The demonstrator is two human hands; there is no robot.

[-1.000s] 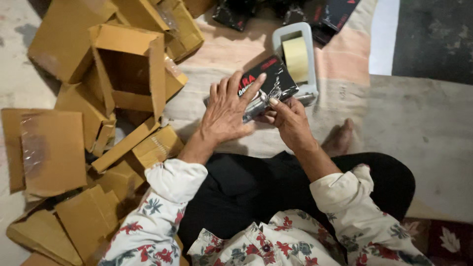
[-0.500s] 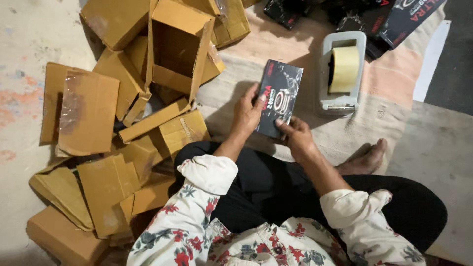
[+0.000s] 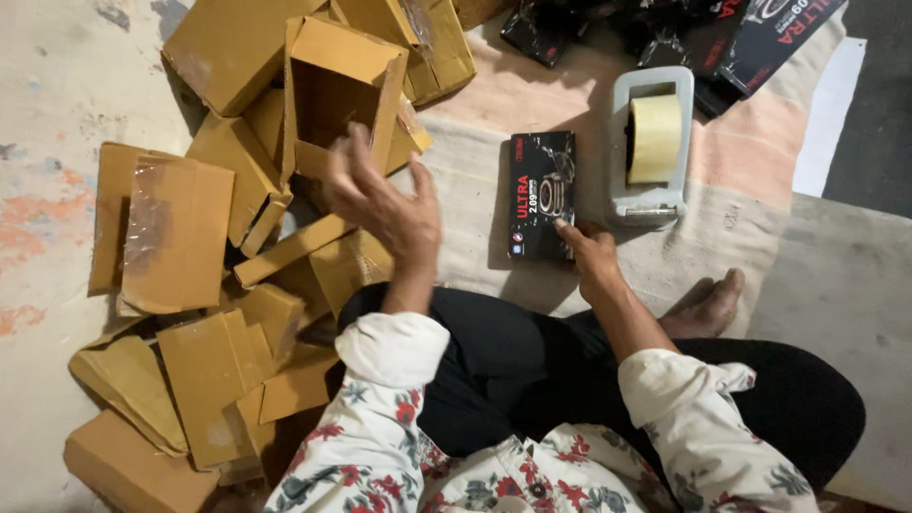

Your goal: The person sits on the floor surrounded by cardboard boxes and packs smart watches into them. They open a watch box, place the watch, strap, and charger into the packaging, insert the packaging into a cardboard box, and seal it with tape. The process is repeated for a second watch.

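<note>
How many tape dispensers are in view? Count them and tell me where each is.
1. The white tape dispenser sits on the cloth, just right of the black box that the right hand touches. Others may lie out of frame.

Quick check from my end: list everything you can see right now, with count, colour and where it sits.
black product box: one, black with a printed picture, flat on the mat in front of the person
tape dispenser: one, pale grey with a yellowish tape roll, just right of the black box
open carton: one, brown, standing open at upper left
cardboard cartons: many, brown, mostly flattened or folded, piled on the left
black packages: several, dark, along the top edge
mat: one, beige and pink, under the box and dispenser
floor: pale, stained, far left
bare foot: one, right of the lap
left hand: empty, fingers spread, raised near the open carton
right hand: fingertips on the black box's lower edge
</note>
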